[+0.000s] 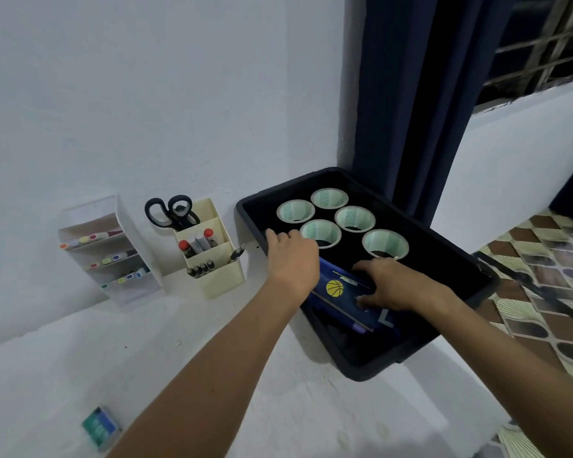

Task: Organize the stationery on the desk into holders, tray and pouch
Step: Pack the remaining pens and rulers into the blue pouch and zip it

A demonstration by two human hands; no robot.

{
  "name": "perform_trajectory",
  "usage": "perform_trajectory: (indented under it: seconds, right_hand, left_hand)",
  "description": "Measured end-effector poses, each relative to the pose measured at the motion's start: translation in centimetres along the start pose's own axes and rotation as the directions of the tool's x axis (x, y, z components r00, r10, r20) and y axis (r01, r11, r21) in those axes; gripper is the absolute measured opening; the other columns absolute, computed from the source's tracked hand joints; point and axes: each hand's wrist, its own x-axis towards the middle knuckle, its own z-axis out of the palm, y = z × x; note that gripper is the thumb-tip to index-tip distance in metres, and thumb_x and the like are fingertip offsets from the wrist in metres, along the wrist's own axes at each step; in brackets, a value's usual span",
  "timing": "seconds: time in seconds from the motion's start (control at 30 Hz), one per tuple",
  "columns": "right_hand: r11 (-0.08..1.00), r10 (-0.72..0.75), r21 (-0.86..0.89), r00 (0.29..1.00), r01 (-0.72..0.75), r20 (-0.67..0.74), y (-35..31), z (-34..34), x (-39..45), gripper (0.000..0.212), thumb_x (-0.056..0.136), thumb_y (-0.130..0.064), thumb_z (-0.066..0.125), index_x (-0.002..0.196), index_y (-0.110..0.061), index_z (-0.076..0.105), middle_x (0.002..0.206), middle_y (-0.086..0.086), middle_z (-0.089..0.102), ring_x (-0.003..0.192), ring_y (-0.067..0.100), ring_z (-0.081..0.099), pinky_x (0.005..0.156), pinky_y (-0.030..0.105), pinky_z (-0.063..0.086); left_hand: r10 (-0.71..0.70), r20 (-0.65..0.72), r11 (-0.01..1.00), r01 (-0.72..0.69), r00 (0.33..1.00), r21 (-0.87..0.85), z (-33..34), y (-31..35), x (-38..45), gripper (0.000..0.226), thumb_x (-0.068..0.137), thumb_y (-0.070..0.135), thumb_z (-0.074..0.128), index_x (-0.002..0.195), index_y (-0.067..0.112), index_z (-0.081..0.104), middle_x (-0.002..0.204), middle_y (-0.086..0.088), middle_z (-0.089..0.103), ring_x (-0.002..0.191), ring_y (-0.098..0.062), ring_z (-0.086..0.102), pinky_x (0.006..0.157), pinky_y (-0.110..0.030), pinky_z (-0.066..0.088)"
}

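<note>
White walls and a white worktop [80,375] frame a black tray [450,262] overhanging the right edge. Five tape rolls [321,233] fill its far half. Nearer lies a blue pouch [339,292], long axis running front to back. The right hand [391,285] presses on it, fingers spread; the left hand [290,256] grips the tray's left rim.
</note>
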Motion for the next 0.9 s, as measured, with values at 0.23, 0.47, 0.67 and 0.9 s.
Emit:
perform_trajectory:
  seconds: [0.23, 0.47, 0.67, 0.9]
  right_hand:
    - [0.995, 0.021, -0.098, 0.983, -0.003, 0.184, -0.4, 0.6, 0.1, 0.073, 0.082, -0.05, 0.066, 0.146, -0.033, 0.035, 0.129, 0.003, 0.044, 0.122, 0.021, 0.047, 0.096, 0.029, 0.039]
    - [0.979, 0.105, -0.198, 0.956, -0.051, 0.273, -0.6, 0.2, 0.3, 0.073, 0.084, -0.061, 0.056, 0.147, -0.035, 0.031, 0.133, 0.005, 0.044, 0.122, 0.026, 0.048, 0.1, 0.036, 0.041]
    - [0.986, 0.063, -0.165, 0.982, -0.033, 0.176, -0.5, 0.5, -0.8, 0.088, 0.071, -0.057, 0.073, 0.145, -0.037, 0.031, 0.124, 0.003, 0.039, 0.122, 0.025, 0.038, 0.097, 0.039, 0.041]
    - [0.965, 0.128, -0.256, 0.95, -0.054, 0.285, -0.3, -0.1, -1.5, 0.111, 0.061, -0.049, 0.084, 0.148, -0.044, 0.015, 0.131, 0.003, 0.036, 0.123, 0.028, 0.043, 0.096, 0.039, 0.042]
  left_hand:
    - [0.054, 0.285, 0.992, -0.084, 0.957, 0.096, 1.1, 0.8, 1.2, 0.015, 0.084, 0.011, 0.054, 0.071, 0.016, 0.047, 0.069, 0.0, 0.049, 0.077, -0.023, 0.052, 0.108, -0.049, 0.02]
    - [-0.003, 0.264, 0.994, -0.025, 0.964, 0.104, 1.9, 1.4, 2.5, 0.018, 0.083, 0.01, 0.056, 0.099, 0.018, 0.06, 0.107, -0.004, 0.062, 0.107, -0.026, 0.053, 0.104, -0.045, 0.022]
    - [0.012, 0.246, 0.996, -0.034, 0.969, 0.085, 2.5, 1.7, 2.8, 0.019, 0.086, 0.007, 0.052, 0.1, 0.016, 0.061, 0.102, -0.002, 0.066, 0.096, -0.022, 0.06, 0.104, -0.042, 0.026]
    - [0.11, 0.22, 0.989, -0.129, 0.969, 0.076, 1.5, 2.4, 3.0, 0.023, 0.086, 0.008, 0.056, 0.107, 0.015, 0.062, 0.11, -0.004, 0.061, 0.103, -0.024, 0.058, 0.08, -0.033, 0.037]
